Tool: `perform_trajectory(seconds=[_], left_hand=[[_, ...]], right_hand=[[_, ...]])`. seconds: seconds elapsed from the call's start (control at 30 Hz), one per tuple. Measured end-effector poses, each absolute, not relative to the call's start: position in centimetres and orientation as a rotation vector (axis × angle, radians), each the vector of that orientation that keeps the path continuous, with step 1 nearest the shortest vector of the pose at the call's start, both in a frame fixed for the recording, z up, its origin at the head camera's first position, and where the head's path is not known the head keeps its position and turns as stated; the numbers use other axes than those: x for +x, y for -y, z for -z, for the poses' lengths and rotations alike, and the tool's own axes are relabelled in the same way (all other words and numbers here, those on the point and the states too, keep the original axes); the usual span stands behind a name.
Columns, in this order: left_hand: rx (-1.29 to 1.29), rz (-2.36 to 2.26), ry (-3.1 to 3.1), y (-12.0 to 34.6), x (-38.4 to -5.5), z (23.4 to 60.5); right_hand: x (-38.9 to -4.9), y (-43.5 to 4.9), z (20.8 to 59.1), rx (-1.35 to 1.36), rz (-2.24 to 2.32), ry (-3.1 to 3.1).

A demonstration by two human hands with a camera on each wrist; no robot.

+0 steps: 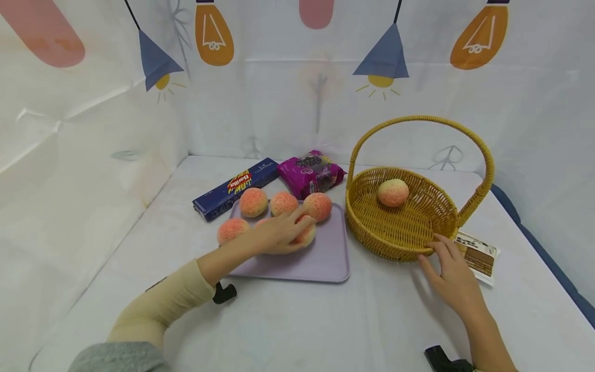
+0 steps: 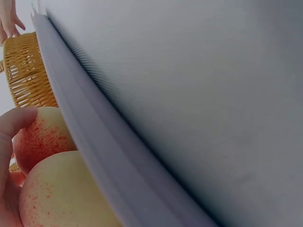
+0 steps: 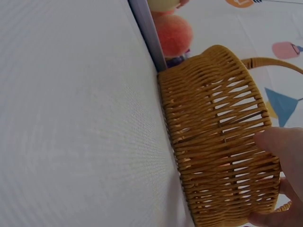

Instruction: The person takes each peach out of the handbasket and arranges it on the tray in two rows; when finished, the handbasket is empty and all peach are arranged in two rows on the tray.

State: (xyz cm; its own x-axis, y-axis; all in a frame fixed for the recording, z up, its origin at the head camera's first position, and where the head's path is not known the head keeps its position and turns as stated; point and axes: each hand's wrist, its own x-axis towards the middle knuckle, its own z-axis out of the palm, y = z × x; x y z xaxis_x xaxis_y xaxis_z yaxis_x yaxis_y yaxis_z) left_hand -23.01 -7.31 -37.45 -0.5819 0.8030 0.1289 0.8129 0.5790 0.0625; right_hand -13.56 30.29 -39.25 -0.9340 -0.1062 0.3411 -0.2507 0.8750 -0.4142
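Note:
My left hand (image 1: 281, 233) reaches over the lilac tray (image 1: 325, 266) and holds a peach (image 1: 304, 235) at its front right. In the left wrist view, the thumb (image 2: 21, 119) lies against that peach, and another peach (image 2: 66, 194) sits nearer the camera. Several more pink and cream peaches (image 1: 253, 202) rest on the tray, one mostly hidden under the hand. On the right, my right hand (image 1: 453, 274) grips the near rim of the yellow wicker basket (image 1: 372, 235), thumb (image 3: 270, 142) outside the weave. A single peach (image 1: 393, 192) lies inside the basket.
Behind the tray are a blue Barilla spaghetti box (image 1: 237, 188) and a purple snack bag (image 1: 311, 173). A brown and white packet (image 1: 479, 256) lies right of the basket, partly behind the right hand. The basket's tall handle (image 1: 420, 119) arches over it. A patterned white curtain hangs behind.

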Motion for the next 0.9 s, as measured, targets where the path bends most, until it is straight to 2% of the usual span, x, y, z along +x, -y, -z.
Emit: perform_trajectory(seconds=[0.9], left_hand=[[-1.489,0.101,2.818,9.4,-23.1,36.9]], right_hand=[[-13.7,-30.3,39.3,0.271,-0.667,2.736]])
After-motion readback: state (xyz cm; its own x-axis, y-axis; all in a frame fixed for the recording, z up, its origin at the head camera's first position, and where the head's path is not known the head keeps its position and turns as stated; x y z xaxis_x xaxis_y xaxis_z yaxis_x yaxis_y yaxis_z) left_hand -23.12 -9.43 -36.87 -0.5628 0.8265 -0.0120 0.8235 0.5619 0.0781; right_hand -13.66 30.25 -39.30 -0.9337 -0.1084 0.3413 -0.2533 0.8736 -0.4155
